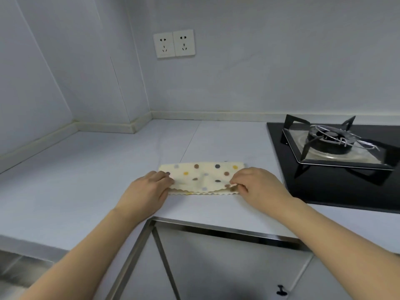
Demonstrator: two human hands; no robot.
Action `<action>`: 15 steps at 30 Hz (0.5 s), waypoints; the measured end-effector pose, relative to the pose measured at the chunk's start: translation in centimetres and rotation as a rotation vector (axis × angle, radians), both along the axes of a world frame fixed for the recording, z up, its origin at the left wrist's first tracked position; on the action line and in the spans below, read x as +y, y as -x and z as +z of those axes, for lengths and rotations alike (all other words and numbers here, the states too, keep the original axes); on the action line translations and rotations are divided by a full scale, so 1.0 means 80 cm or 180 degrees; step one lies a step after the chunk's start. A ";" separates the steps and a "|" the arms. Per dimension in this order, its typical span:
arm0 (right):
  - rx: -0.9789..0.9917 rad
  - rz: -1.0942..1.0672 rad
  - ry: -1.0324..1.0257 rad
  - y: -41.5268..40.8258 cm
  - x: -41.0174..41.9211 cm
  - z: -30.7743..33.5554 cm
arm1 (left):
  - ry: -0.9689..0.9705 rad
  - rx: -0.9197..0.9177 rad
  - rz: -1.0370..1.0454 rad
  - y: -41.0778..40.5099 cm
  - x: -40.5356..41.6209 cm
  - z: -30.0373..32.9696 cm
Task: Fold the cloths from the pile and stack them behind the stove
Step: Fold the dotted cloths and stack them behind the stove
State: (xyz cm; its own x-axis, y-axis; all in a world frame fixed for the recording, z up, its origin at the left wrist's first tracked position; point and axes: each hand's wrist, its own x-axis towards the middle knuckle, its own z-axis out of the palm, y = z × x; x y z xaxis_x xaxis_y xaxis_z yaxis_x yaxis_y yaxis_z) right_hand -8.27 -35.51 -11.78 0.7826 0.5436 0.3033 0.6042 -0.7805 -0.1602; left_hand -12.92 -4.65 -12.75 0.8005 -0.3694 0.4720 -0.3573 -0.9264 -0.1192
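Left of the black glass gas stove (337, 169), left hand (147, 189) and right hand (257, 187) each pinch the folded cream polka-dot cloth (203, 177).

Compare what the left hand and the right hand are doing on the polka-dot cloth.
The left hand lies over the left end of the polka-dot cloth with its fingers curled over that edge; the right hand pinches the upper layer near the right end between thumb and fingertips. The left hand's fingers point right and away; the right hand's point left. Both touch the same folded cloth on the countertop, left of the stove.
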 end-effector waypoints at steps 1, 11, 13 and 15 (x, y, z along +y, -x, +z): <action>0.0032 -0.0015 0.0013 0.006 -0.002 -0.004 | 0.0041 0.0059 -0.0014 0.004 0.000 -0.002; 0.0507 -0.0283 -0.0568 0.029 -0.011 -0.019 | 0.0431 0.0564 -0.0288 0.014 0.016 0.002; 0.0559 -0.0316 -0.0566 0.028 -0.009 -0.017 | 0.0430 0.0489 -0.0312 0.011 0.017 0.003; 0.0601 -0.0337 -0.0545 0.027 -0.006 -0.017 | 0.0488 0.0514 -0.0214 0.007 0.017 0.003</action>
State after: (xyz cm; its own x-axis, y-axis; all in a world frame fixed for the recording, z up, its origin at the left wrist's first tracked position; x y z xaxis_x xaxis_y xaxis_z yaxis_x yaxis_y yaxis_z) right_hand -10.41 -36.03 -13.11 0.8838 0.4090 0.2270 0.4675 -0.7896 -0.3974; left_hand -13.48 -3.30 -12.54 0.8462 -0.3583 0.3945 -0.4217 -0.9028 0.0848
